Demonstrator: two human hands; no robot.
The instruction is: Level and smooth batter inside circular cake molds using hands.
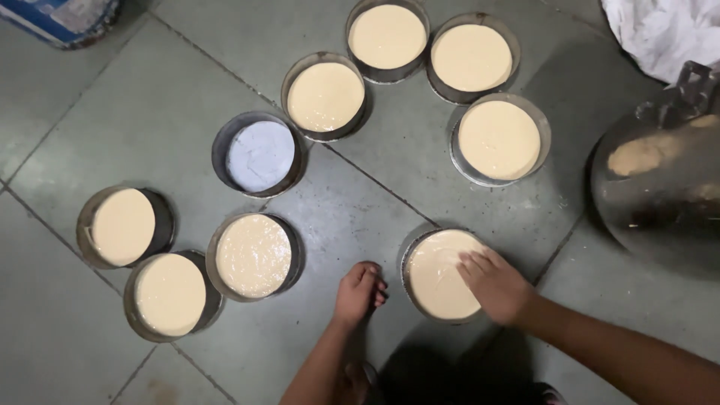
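Note:
My right hand (495,283) rests over the near round metal tin (439,274), its fingers spread and touching the pale batter inside. My left hand (360,291) is on the grey tiled floor just left of that tin, fingers curled, holding nothing. Several more round tins filled with cream batter stand on the floor: one (253,256) to the left of my left hand, others (499,139) farther off in an arc. One tin (260,155) holds only a white paper lining.
A large steel bowl (660,187) smeared with batter stands at the right. White crumpled cloth or plastic (664,30) lies at the top right. A blue and white container (64,19) sits at the top left corner.

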